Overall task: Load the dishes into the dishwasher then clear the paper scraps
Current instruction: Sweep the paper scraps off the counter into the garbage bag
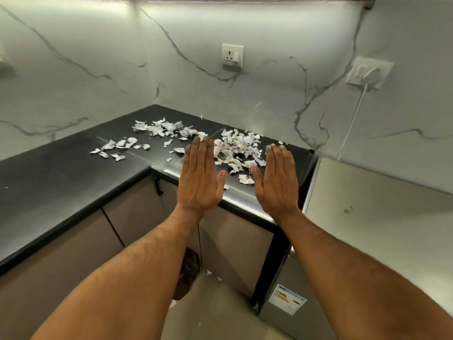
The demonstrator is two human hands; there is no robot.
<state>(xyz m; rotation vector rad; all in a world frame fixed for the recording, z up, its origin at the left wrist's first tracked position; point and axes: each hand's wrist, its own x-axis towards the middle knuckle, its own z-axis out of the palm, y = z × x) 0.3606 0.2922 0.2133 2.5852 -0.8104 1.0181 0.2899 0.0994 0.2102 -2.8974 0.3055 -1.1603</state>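
Torn white paper scraps (235, 149) lie scattered over the corner of a black countertop (61, 177). A denser heap sits at the right, thinner patches (115, 147) to the left and toward the back. My left hand (199, 177) and my right hand (278, 180) are both held flat, fingers straight and together, backs up, over the counter's front edge. The heap lies between and just beyond them. Neither hand holds anything. No dishes or dishwasher are in view.
Marble-patterned walls meet at the corner, with a socket (232, 55) at the back and a plugged-in switch plate (370, 73) with a white cord at right. A grey appliance (367, 212) with an energy label (287, 299) stands right of the counter. A few scraps (213, 274) lie on the floor.
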